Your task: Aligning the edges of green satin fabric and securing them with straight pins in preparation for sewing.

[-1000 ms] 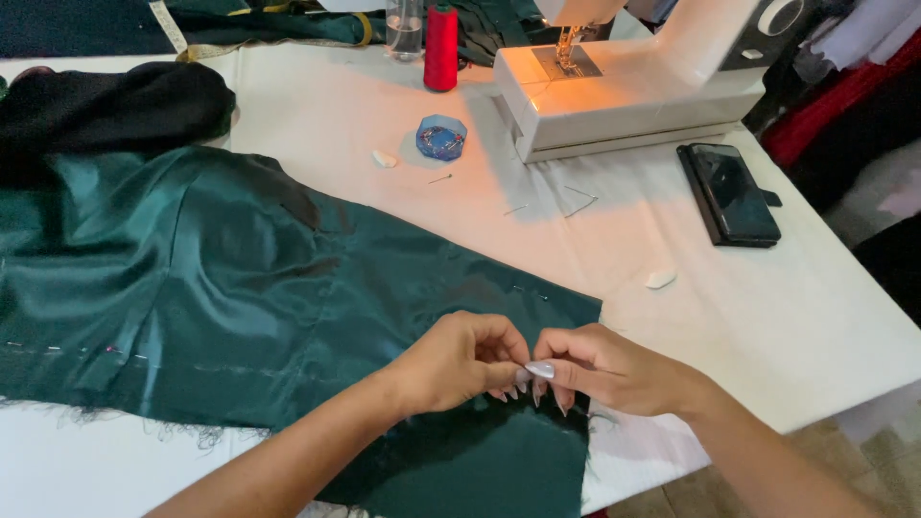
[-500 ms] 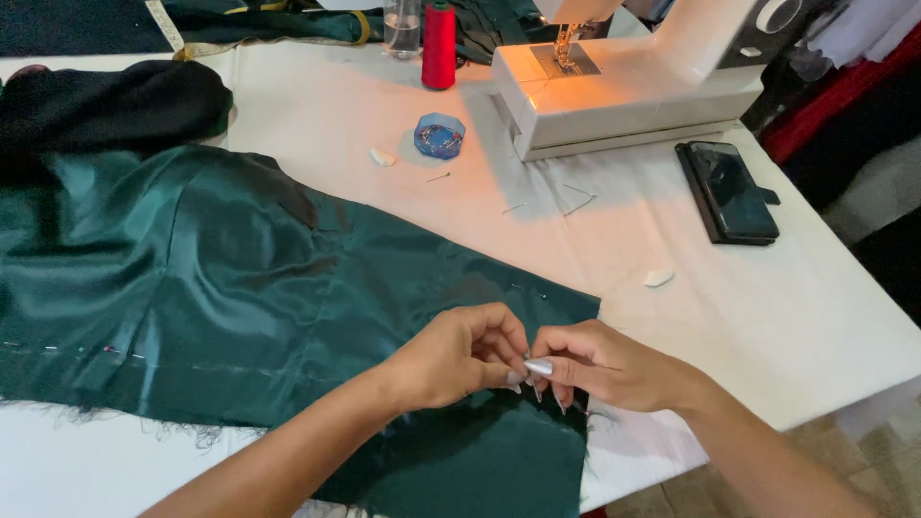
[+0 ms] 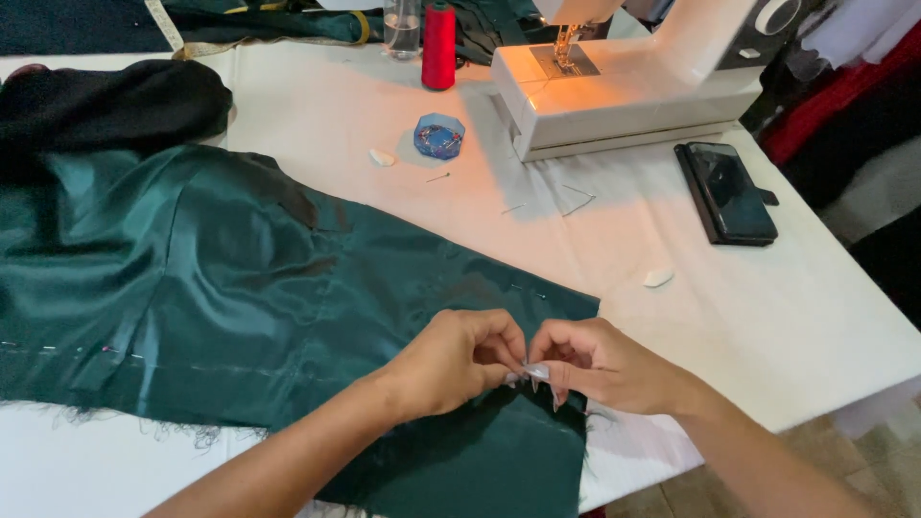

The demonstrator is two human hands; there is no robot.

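A small pale piece [image 3: 537, 370], too small to identify, sits pinched between the fingertips of both hands, directly over the near right edge of the green satin fabric [image 3: 240, 288]. Its axis cannot be made out. The left hand [image 3: 459, 360] and right hand [image 3: 600, 364] meet there, fingers pressed together, equally close. The fabric's long axis runs left to right across the white worktop [image 3: 815, 326], its right end near the hands.

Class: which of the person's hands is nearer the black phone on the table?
Right. The right hand lies below-left of the phone; the left hand is farther left.
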